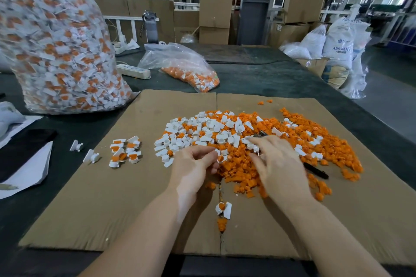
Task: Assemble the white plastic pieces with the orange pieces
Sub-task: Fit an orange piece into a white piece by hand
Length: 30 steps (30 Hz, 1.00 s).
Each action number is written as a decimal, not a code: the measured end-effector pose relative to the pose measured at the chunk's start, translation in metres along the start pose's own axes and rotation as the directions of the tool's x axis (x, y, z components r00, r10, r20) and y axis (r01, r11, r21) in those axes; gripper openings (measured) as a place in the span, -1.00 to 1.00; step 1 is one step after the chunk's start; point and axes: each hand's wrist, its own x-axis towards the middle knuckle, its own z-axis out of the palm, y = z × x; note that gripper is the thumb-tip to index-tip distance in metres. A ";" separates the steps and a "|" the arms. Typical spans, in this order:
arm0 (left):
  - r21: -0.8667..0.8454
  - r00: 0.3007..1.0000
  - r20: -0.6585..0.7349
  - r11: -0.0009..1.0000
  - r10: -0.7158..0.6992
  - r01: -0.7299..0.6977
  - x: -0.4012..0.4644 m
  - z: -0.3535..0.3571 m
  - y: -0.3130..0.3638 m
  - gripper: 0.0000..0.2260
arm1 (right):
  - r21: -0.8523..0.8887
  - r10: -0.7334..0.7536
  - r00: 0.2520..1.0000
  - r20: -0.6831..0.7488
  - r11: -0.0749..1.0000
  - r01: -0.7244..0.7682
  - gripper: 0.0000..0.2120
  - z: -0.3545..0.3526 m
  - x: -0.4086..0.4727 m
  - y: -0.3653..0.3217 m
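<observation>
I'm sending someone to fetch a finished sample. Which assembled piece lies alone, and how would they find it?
On the cardboard sheet, look along its centre crease, between the person's forearms. The assembled piece lies there by itself, white with an orange insert, apart from the big mixed pile.

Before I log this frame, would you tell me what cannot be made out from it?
Head view only:
- Right hand: motion-blurred, so its grip is unclear.
- White piece pinched by the left hand: partly covered by fingers.
- Black-handled tool: its middle is hidden under the right hand.
- Sack: lettering too small.
</observation>
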 end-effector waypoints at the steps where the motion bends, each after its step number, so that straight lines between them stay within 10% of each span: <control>1: -0.012 1.000 0.015 1.000 -0.008 0.008 -0.001 0.001 0.001 -0.92 | 0.101 -0.091 0.995 -0.032 0.990 0.094 -0.70 0.001 -0.001 -0.010; 12: 0.141 0.999 0.000 0.989 0.042 -0.041 -0.005 -0.017 0.002 -0.93 | 0.278 -0.271 0.960 -0.072 0.919 0.281 -0.89 0.007 -0.001 -0.035; 19: 0.792 0.822 -0.339 0.611 0.457 -0.013 0.029 -0.095 0.011 -0.88 | 0.268 -0.115 0.991 -0.066 0.955 0.128 -0.89 0.006 -0.007 -0.016; 26: 0.942 0.840 -0.275 0.307 0.468 0.137 0.035 -0.111 0.010 -0.81 | 0.227 -0.088 0.995 -0.044 0.969 0.096 -0.87 0.009 -0.006 -0.014; 30: 0.933 0.819 -0.178 0.359 0.546 -0.037 0.029 -0.095 0.009 -0.86 | 0.200 -0.073 0.997 -0.027 0.977 0.077 -0.88 0.011 -0.008 -0.016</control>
